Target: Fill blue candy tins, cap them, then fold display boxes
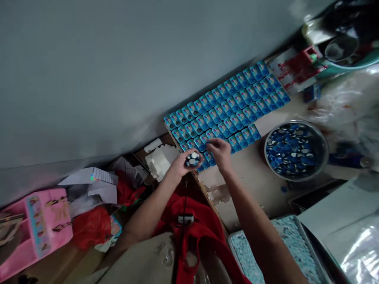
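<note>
My left hand (181,163) is cupped, palm up, around a small pile of round blue and white discs (193,160). My right hand (221,153) hovers over the near rows with thumb and fingers pinched together; what is between the tips is too small to make out. Under and beyond both hands, rows of blue blister-like packs (227,106) lie on the table (251,173). Some packs at the left end show darker round wells. To the right stands a metal bowl (266,157) holding many loose blue and silvery discs (288,152).
A grey wall (118,79) borders the table's far side. Clear plastic bags (346,102) and a teal tub (355,68) sit at the right. A tray of pale blue bits (293,240) is near me. Left are a pink plastic piece (56,213) and a red bag (91,227).
</note>
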